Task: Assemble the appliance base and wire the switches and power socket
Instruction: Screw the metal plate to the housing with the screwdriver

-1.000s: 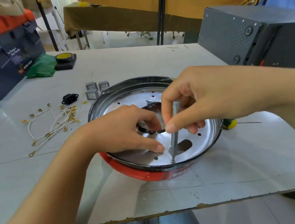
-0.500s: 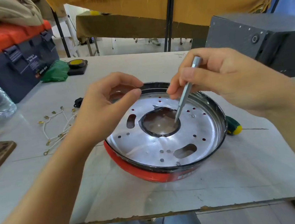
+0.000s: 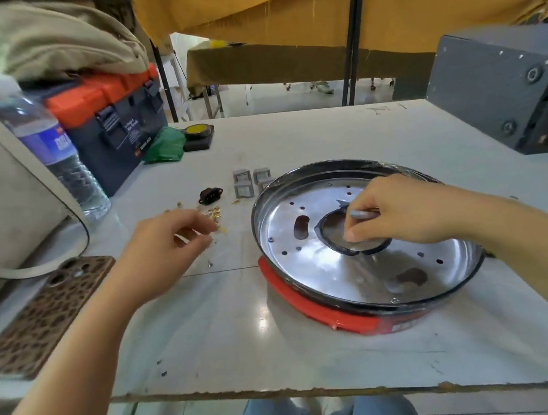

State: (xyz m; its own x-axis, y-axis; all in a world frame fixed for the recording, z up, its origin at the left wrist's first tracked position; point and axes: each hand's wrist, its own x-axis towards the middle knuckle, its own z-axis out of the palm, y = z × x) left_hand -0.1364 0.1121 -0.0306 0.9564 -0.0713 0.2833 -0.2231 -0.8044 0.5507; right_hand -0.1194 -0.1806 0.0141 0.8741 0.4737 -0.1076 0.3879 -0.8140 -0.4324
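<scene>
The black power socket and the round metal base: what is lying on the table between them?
In the head view, four small grey switches lie clustered between the power socket and the base's rim.

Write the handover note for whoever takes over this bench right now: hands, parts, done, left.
Left hand: over the table left of the base, fingers curled at the loose wires; grip unclear.
Right hand: holds the small metal driver over the centre hole of the base.
Parts: the base sits on the table; the black power socket and grey switches lie loose behind the wires.
Done: the metal plate is seated in the base.
Left: fit and wire the switches and socket.
</scene>
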